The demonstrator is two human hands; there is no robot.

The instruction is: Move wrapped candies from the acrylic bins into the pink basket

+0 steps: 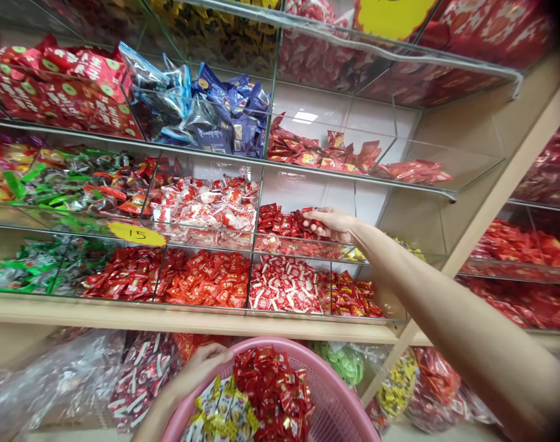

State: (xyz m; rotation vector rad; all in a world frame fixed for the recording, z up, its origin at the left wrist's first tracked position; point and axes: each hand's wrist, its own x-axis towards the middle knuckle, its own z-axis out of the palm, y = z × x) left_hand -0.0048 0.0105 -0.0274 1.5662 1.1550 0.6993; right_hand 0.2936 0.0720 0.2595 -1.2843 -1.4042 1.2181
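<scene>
A pink plastic basket [348, 393] is in front of me, its left rim gripped by my left hand [208, 362]. Inside it lie red-wrapped candies [275, 393] and, on the left, yellow-and-white packets [227, 408]. My right hand [329, 224] reaches into a clear shelf compartment, its fingers curled round a few small dark red wrapped candies [310, 224]. Beneath and left of those fingers is a low heap of similar candies [280, 222]. The fingers partly cover what they hold.
Clear dividers [256, 215] and front panels separate the candy compartments. Red-and-white candies [286, 285] fill the one below my right hand. A yellow tag [137, 234] marked 15 hangs on the left. Bagged candies [146, 374] sit under the wooden shelf edge [192, 316].
</scene>
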